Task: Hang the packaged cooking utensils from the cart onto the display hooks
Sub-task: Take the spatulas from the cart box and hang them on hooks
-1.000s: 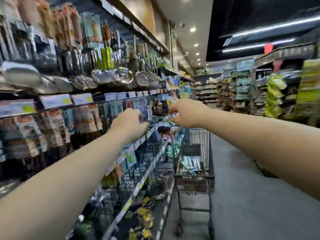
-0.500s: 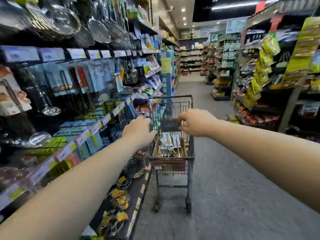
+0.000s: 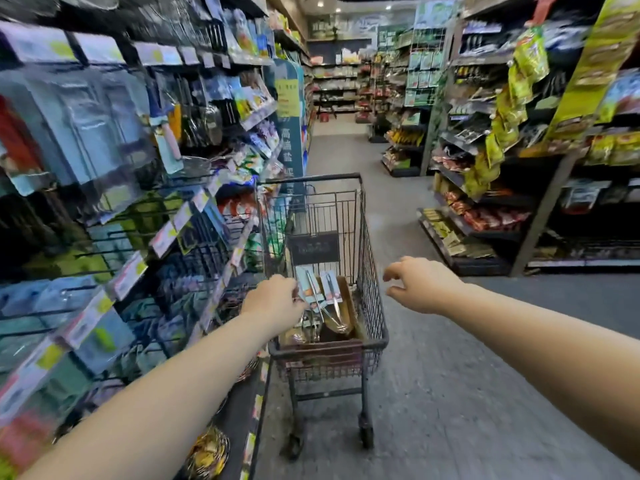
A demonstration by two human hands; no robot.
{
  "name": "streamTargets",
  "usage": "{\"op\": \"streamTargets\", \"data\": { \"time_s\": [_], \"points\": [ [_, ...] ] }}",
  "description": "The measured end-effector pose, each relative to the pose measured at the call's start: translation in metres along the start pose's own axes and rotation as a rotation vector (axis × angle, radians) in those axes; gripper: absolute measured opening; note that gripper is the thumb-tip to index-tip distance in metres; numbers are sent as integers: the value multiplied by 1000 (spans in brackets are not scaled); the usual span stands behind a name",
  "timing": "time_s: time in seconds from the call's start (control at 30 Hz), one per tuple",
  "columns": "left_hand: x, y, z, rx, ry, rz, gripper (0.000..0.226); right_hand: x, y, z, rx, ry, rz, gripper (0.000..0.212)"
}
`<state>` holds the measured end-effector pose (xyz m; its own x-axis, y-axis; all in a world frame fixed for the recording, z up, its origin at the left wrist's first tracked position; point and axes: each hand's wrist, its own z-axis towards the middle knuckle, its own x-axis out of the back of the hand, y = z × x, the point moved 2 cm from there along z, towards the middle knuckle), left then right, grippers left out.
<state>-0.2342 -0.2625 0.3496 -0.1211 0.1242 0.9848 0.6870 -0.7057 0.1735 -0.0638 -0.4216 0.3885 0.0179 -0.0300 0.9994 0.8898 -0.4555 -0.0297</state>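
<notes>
A dark wire cart point(image 3: 373, 292) stands in the aisle right in front of me. Inside it, a brown cardboard box point(image 3: 350, 308) holds several packaged cooking utensils point(image 3: 329, 289) with pale backing cards, standing upright. My left hand point(image 3: 273, 301) is over the cart's left side, its curled fingers at the left edge of the nearest package; the fingertips are hidden behind the hand. My right hand point(image 3: 417, 285) hovers just right of the cart with fingers spread and nothing in it. Display hooks point(image 3: 104, 258) with hanging kitchen tools fill the left shelving.
Price-tag rails point(image 3: 162, 237) jut out along the left shelving, close to my left arm. Wire trivets point(image 3: 207, 455) lie on its bottom shelf. A snack shelf unit point(image 3: 485, 216) lines the right side. Grey aisle floor point(image 3: 450, 393) runs ahead past the cart.
My view dropped from the hooks down to the cart. Both hands lowered; the left reached into the cart at the packages, and the right opened beside the cart.
</notes>
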Motion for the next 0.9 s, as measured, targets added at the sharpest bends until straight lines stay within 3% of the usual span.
{"op": "streamTargets", "data": {
  "time_s": [0.23,0.6,0.9],
  "points": [
    [-57,-20,94,42,-109,-13,33,-49,40,106,-47,-90,62,30],
    [-149,-35,242,294,-268,-146,32,-155,97,300,99,-307,85,31],
    [-246,-42,307,379,-405,-211,38,-265,87,391,169,-499,86,30]
  ]
}}
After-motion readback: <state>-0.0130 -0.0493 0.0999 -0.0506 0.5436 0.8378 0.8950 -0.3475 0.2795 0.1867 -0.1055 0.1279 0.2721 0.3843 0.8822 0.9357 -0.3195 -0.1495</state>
